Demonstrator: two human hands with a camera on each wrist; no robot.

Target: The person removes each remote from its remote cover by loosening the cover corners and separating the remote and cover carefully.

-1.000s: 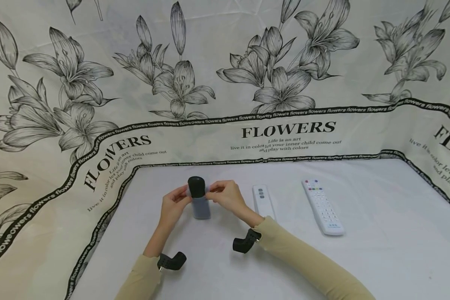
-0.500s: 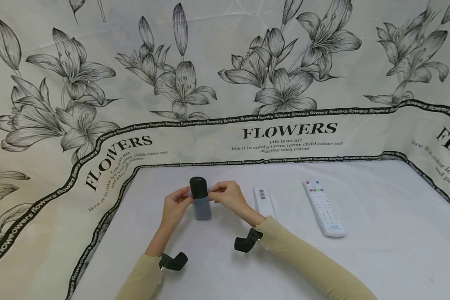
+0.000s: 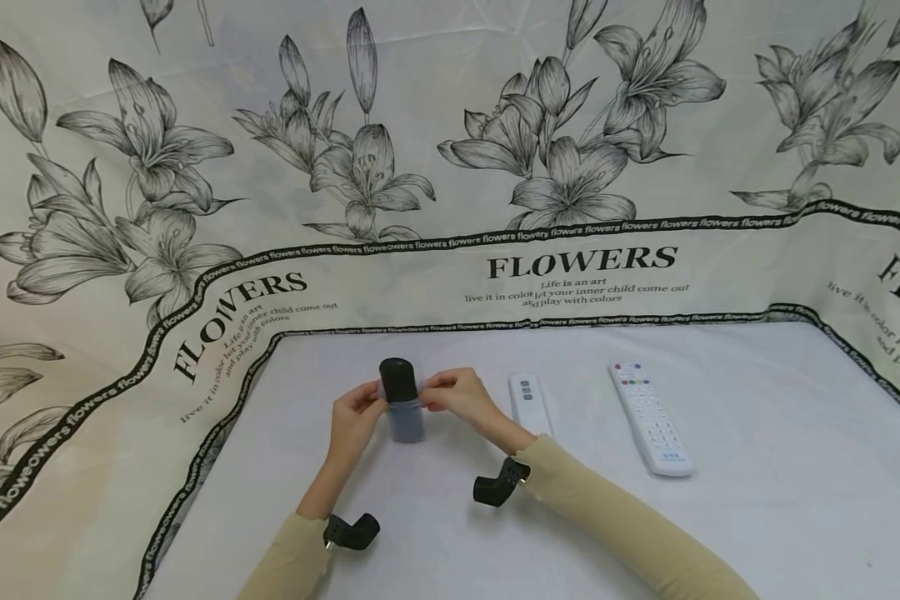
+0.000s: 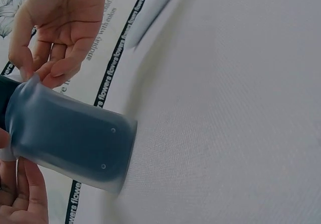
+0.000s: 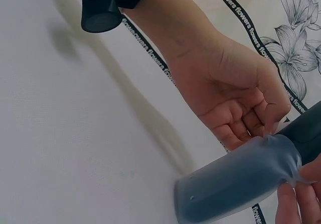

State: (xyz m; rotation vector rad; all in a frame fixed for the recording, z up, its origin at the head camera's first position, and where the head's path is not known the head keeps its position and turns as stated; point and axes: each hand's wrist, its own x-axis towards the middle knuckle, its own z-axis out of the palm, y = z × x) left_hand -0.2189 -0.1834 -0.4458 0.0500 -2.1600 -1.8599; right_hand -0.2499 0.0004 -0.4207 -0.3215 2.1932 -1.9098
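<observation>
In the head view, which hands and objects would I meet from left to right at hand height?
Left bare hand, black round-ended object in a translucent sleeve, right bare hand, slim white plastic remote with three grey buttons, longer white plastic remote with many buttons.

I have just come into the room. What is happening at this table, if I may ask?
A person's left hand and right hand pinch opposite sides of the rim of a translucent cover. A dark object sits partly inside it, with its rounded end sticking out of the opening. To the right, a small white remote and a larger white remote lie on the table, untouched by either hand.
</observation>
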